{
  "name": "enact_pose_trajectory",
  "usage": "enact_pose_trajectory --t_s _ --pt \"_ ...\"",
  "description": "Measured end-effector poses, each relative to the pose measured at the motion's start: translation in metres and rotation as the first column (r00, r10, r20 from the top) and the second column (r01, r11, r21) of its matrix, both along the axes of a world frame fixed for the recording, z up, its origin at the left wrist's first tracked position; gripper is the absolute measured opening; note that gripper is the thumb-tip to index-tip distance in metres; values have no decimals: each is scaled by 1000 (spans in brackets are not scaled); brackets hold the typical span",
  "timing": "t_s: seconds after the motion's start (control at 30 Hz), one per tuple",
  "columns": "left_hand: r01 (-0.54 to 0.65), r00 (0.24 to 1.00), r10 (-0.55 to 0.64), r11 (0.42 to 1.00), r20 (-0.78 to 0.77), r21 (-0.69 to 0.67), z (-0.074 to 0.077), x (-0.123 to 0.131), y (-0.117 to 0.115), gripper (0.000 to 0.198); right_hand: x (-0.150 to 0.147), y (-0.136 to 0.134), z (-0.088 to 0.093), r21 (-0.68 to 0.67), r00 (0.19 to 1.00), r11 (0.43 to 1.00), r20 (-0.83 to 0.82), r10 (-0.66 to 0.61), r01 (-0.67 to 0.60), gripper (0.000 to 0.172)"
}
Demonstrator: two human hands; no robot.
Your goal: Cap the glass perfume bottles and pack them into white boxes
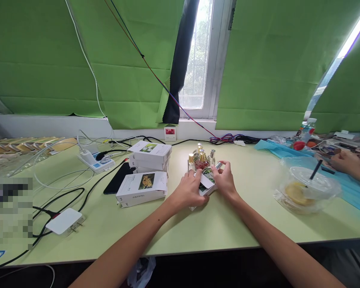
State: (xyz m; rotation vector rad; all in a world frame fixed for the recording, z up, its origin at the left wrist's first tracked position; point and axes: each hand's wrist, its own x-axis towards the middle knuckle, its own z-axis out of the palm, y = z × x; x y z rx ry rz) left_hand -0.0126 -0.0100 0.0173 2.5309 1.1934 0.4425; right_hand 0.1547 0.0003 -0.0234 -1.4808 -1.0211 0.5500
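Note:
A small white box (210,187) with a green plant picture is held low over the table by my left hand (189,191), whose fingers wrap its left side. At its upper right edge, my right hand (224,179) pinches a slim silvery bottle (218,165); most of this bottle is hidden by fingers and box. Just behind both hands stand several small glass bottles (201,156) with gold or silver caps, grouped closely. To the left lie a white box with a yellow flower picture (142,188) and a stack of white boxes (151,154).
A dark phone (118,180) lies partly under the boxes. Cables, a power strip (97,162) and a white charger (65,221) spread over the left side. At right are a bagged lidded cup (300,188), blue sheeting (276,151) and another person's hand (345,160).

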Motion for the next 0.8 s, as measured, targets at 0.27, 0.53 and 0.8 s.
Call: enact_pose_trajectory --t_s 0.27,0.53,0.8 --pt "41 999 -41 999 13 22 -2 -3 12 70 5 13 -16 -8 995 998 -83 61 -62 54" --pt "53 999 -53 999 -7 10 2 -6 20 79 6 17 -17 -19 987 995 -126 97 -100 58" --pt "46 999 -46 999 0 29 -2 -7 27 77 6 22 -15 3 963 988 -224 151 -154 65"
